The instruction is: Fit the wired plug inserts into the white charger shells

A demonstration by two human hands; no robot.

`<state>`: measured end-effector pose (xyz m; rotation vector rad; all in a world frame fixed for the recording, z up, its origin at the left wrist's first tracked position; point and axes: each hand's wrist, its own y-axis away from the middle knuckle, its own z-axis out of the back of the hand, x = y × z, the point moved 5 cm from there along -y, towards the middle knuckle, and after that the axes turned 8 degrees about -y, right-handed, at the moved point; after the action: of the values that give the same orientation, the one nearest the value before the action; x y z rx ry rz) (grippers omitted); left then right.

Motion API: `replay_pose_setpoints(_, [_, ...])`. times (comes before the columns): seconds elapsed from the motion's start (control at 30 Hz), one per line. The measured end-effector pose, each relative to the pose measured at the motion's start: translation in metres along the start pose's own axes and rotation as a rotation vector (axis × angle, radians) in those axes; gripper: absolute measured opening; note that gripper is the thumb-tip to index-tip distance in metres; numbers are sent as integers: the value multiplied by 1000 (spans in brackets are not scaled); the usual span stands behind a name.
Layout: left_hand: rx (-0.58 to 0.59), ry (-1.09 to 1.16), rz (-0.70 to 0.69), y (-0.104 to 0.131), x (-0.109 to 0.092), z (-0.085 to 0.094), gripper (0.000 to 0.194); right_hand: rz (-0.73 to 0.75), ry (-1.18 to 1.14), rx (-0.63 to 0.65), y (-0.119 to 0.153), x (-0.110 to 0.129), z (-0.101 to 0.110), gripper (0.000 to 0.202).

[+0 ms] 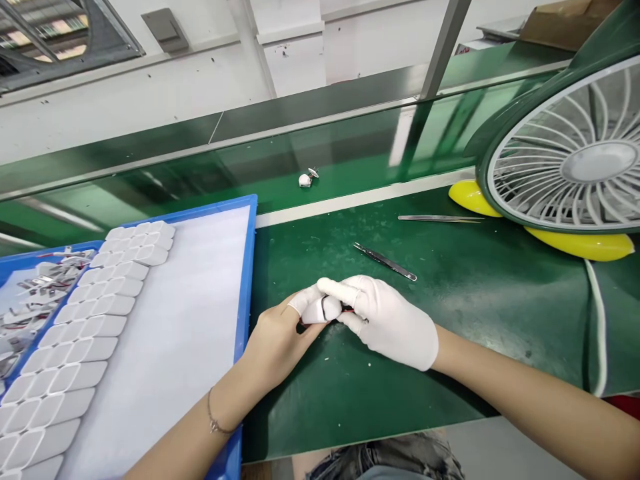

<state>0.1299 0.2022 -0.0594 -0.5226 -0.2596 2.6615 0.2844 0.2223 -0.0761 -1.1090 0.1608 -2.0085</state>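
Observation:
My left hand (280, 340), bare except for a white finger cover, is closed around a small white plastic housing (313, 312) above the green tabletop. My right hand (390, 320) wears a white glove, and its fingers pinch at a rounded white piece (331, 308) at the housing's right end. A dark line runs between the two parts. Beside the right fingertips a bit of red and black wire (347, 309) shows. The fingers partly cover both parts. Just beyond my hands lies a pair of dark tweezers (385, 261).
On the left, a blue tray (251, 267) holds rows of white plastic cases (95, 327). A second blue tray (95, 246) contains wired metal parts. A fan (590, 163) on yellow feet stands right, near silver tweezers (440, 219). A small white part (306, 179) lies at the back.

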Motion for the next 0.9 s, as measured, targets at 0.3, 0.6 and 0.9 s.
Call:
replay_pose_setpoints(0.3, [81,51,254,0,21,-1,33,-547,-1106,-132,-2,-27,-7,38])
replay_pose_setpoints(0.6, [135,104,224,-2,20,-4,31,-676,-1189,-59,-3,-19,0,40])
replay_pose_setpoints(0.9, [146,130,210,-2,21,-7,31,-596,-1153,-51,-3,-24,5,39])
